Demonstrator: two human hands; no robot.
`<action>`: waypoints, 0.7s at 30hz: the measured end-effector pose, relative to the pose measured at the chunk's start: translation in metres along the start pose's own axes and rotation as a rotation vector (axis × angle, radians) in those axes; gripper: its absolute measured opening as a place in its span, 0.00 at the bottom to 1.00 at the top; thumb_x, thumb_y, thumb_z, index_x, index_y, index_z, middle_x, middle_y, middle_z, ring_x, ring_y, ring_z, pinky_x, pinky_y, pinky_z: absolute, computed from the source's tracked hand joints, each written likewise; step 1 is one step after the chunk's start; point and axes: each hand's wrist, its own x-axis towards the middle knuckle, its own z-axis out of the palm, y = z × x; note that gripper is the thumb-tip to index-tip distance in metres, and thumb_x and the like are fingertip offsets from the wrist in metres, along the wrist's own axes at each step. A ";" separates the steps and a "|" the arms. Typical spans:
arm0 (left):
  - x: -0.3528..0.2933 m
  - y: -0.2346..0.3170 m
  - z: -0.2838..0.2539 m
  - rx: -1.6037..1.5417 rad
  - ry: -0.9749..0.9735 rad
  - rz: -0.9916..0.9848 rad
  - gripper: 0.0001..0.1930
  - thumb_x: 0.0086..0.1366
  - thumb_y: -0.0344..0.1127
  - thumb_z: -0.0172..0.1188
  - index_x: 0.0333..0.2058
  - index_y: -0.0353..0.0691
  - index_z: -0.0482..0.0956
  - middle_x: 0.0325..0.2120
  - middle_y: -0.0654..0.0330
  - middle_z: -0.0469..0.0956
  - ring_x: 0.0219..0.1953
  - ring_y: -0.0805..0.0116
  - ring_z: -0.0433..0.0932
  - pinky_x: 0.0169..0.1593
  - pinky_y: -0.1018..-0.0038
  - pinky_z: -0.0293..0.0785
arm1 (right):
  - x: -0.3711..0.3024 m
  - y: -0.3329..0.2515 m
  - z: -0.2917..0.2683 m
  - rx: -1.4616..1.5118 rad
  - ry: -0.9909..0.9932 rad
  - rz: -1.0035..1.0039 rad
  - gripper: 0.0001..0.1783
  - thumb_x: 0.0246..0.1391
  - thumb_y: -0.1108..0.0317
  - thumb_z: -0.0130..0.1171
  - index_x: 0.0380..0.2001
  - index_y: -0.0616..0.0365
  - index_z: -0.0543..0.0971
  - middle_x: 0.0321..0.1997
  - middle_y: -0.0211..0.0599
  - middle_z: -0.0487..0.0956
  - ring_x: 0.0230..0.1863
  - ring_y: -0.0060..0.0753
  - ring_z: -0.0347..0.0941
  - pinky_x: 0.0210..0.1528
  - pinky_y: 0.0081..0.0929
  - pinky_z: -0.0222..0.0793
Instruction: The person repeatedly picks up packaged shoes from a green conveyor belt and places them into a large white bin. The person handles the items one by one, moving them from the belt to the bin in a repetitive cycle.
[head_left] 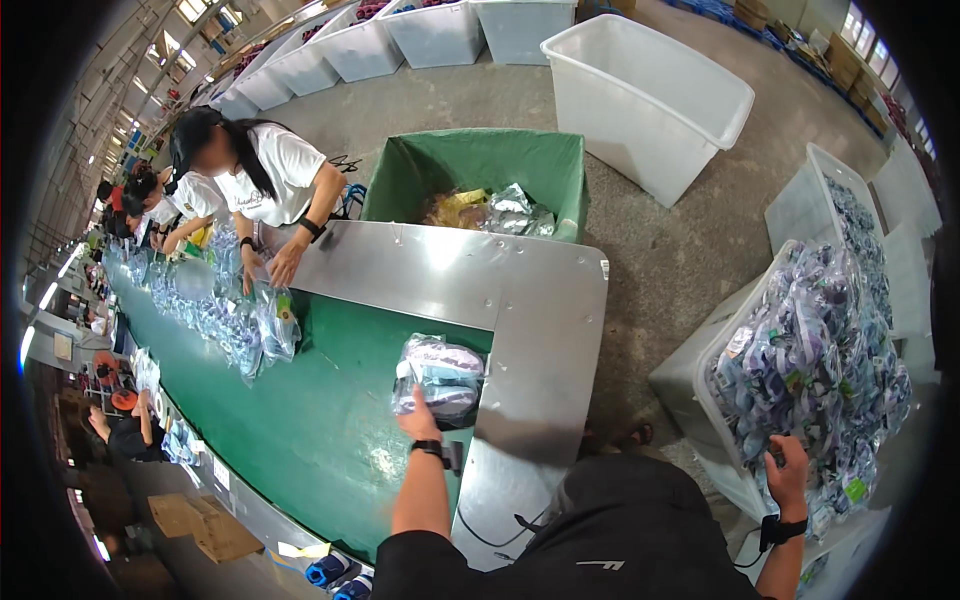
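A clear plastic bag with a pair of pale blue, white and lilac shoes [440, 375] lies at the near right end of the green conveyor belt [370, 470], against the metal edge. My left hand [419, 418] grips its near left side, thumb on top and the other fingers mostly hidden. Off to the right, my right hand [788, 468] hangs over a white bin [690, 385] heaped with similar bagged shoes [800, 350]. Its fingers are loosely curled and apart from the thumb, and I see nothing held in them.
Across the belt's corner, a co-worker [265, 175] handles several bagged shoes [230, 320]. A green bin [475, 160] with plastic scraps stands beyond the metal rim [540, 330]. A white tub [650, 100] stands farther back. Cardboard boxes [210, 525] sit lower left.
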 end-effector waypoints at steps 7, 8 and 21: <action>-0.056 0.016 0.010 -0.367 -0.020 0.021 0.45 0.59 0.33 0.79 0.67 0.26 0.59 0.62 0.47 0.69 0.60 0.53 0.74 0.66 0.59 0.71 | 0.015 -0.004 0.000 0.004 -0.005 -0.062 0.17 0.49 0.76 0.67 0.46 0.61 0.82 0.34 0.43 0.81 0.36 0.46 0.81 0.41 0.37 0.75; -0.062 0.025 0.007 -0.324 -0.045 0.141 0.46 0.58 0.33 0.79 0.67 0.25 0.58 0.61 0.47 0.69 0.60 0.52 0.73 0.67 0.59 0.70 | 0.019 -0.004 0.000 0.003 -0.008 -0.079 0.17 0.50 0.75 0.67 0.45 0.61 0.82 0.35 0.43 0.81 0.36 0.46 0.81 0.41 0.37 0.75; -0.142 -0.014 -0.073 0.017 -0.612 0.100 0.28 0.67 0.25 0.63 0.65 0.34 0.71 0.62 0.47 0.70 0.54 0.56 0.77 0.56 0.65 0.79 | 0.019 0.006 0.013 0.079 -0.046 -0.103 0.15 0.51 0.73 0.68 0.44 0.60 0.83 0.35 0.43 0.82 0.39 0.50 0.81 0.43 0.39 0.76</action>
